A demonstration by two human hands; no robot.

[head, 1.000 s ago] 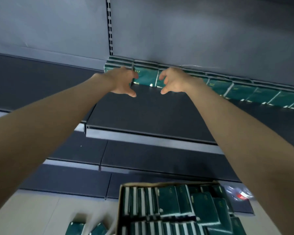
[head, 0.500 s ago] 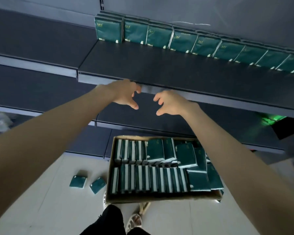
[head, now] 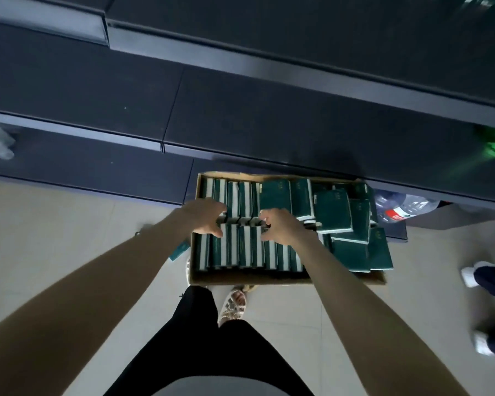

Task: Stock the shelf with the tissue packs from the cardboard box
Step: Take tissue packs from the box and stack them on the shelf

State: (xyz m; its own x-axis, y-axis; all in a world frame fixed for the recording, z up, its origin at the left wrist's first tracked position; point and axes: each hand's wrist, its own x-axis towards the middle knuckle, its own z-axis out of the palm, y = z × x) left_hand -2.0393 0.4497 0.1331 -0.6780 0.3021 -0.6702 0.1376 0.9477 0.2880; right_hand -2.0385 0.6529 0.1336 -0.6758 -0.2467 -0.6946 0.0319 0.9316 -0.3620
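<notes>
We take this for the pick-up step: our left hand (head: 205, 217) and right hand (head: 283, 227) curl claw-like over upright tissue packs (head: 242, 244) in the cardboard box (head: 240, 277) on the floor (head: 55, 224) (gripping yet? we cannot tell). Next, we reckon: squeeze inward, lift them to the shelf (head: 297, 115).

Floor (head: 55, 230): pale tiles, dimly lit. Shelves (head: 269, 115): dark, stepped tiers. Plastic bottle (head: 403, 208): lying under lowest tier, right.
</notes>
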